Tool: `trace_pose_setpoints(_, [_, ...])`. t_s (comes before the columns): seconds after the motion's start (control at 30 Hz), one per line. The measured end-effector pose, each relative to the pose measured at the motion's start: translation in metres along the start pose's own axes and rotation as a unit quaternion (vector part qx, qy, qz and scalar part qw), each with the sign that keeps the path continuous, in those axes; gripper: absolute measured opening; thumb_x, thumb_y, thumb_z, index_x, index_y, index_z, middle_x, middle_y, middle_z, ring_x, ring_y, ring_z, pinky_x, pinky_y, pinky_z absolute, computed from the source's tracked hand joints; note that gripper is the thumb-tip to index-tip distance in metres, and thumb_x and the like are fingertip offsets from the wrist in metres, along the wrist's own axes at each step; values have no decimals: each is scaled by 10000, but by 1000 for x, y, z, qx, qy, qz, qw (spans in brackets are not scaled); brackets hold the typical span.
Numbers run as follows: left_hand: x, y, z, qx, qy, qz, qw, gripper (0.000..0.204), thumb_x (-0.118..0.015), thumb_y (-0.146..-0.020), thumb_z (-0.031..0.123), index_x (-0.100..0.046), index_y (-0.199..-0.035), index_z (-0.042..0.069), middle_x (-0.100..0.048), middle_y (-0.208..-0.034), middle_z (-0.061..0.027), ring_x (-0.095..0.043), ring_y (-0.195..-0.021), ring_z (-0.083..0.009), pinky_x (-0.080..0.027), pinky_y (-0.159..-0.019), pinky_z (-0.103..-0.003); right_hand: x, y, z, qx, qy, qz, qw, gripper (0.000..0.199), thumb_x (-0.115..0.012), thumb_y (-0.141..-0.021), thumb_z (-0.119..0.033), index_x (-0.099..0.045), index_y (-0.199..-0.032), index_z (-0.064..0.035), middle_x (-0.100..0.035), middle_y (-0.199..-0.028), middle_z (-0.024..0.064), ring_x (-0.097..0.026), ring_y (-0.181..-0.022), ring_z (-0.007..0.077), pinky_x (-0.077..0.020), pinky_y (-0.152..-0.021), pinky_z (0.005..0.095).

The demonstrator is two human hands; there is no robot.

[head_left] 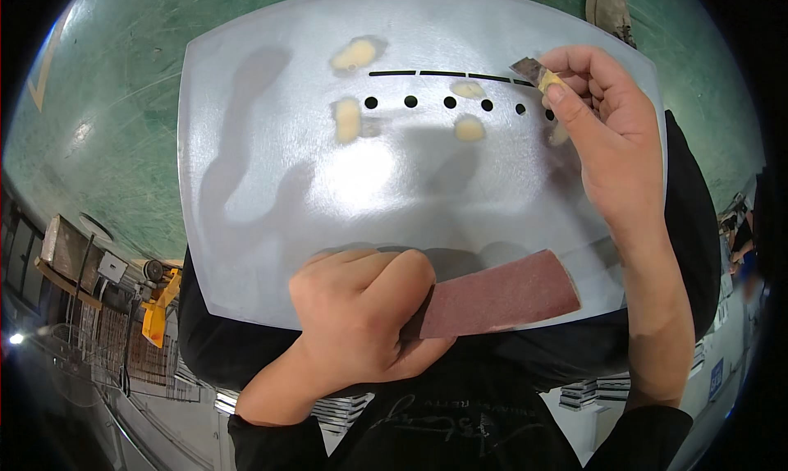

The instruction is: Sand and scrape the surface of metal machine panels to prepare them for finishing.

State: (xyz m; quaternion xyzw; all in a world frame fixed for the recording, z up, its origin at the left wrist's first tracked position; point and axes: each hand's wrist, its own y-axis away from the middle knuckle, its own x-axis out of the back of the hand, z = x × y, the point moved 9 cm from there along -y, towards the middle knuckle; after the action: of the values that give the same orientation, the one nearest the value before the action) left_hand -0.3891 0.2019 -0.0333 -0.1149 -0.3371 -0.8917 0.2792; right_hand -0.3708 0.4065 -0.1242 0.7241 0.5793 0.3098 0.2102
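Across my lap lies a large grey metal panel (271,159) with a row of round holes and a line of narrow slots. Several pale yellow filler patches (348,120) with smudged edges sit around these openings. My left hand (361,311), closed at the panel's near edge, grips a reddish-brown strip of sandpaper (505,297) that sticks out to the right. Over the right end of the slots, my right hand (611,114) pinches a small dark flat piece (528,67) with a yellow part at the fingertips. I cannot make out its exact kind.
Green floor (115,126) surrounds the panel's far side. A shoe (608,10) rests just beyond the far right corner. To the left stand a yellow machine part (160,308) and wire racks (107,340). Stacked flat pieces (579,395) lie beneath me.
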Motion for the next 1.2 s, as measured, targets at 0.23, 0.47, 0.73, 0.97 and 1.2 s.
trace_pose_setpoints(0.23, [1, -1, 0, -1, -11, 0, 1000, 407, -817, -694, 340, -479, -679, 113, -430, -559, -46, -459, -458, -262, -355, -437, -358, 0, -1, -3, 5, 30, -1, 1000, 137, -609, -958, -53, -648, -1078, 0, -527, -805, -40, -472, -733, 43, -407, -652, 207])
trace_pose_setpoints(0.47, [0, 0, 0, 5, 6, 0, 1000, 354, -787, -658, 250, -477, -640, 80, -372, -536, -81, -423, -449, -289, -341, -459, -345, 3, -1, 3, -28, 55, -31, 998, 243, -573, -992, -70, -631, -1224, -22, -618, -999, -7, -555, -917, 69, -445, -858, 221])
trace_pose_setpoints(0.73, [1, 1, 0, 1, -13, 4, 1000, 398, -815, -699, 327, -481, -681, 110, -425, -560, -47, -449, -456, -262, -350, -435, -358, 24, -4, -21, 83, 42, -23, 995, 192, -556, -987, -55, -666, -1139, -16, -639, -1015, 20, -566, -915, 83, -447, -863, 230])
trace_pose_setpoints(0.97, [2, 2, -2, -1, 2, 12, 1000, 394, -815, -690, 322, -483, -681, 109, -428, -561, -48, -456, -459, -261, -353, -438, -361, 41, -5, -35, 96, -27, 22, 995, 346, -497, -982, -71, -645, -1266, 61, -685, -1186, 138, -634, -1102, 193, -454, -1018, 297])
trace_pose_setpoints(1.2, [3, 1, -3, 13, 19, 23, 999, 376, -813, -691, 268, -477, -654, 103, -393, -545, -55, -426, -442, -255, -337, -431, -350, 31, -12, -32, 50, -119, -53, 990, 603, -517, -863, -182, -523, -1387, 116, -627, -1310, 215, -600, -1242, 296, -375, -1158, 379])
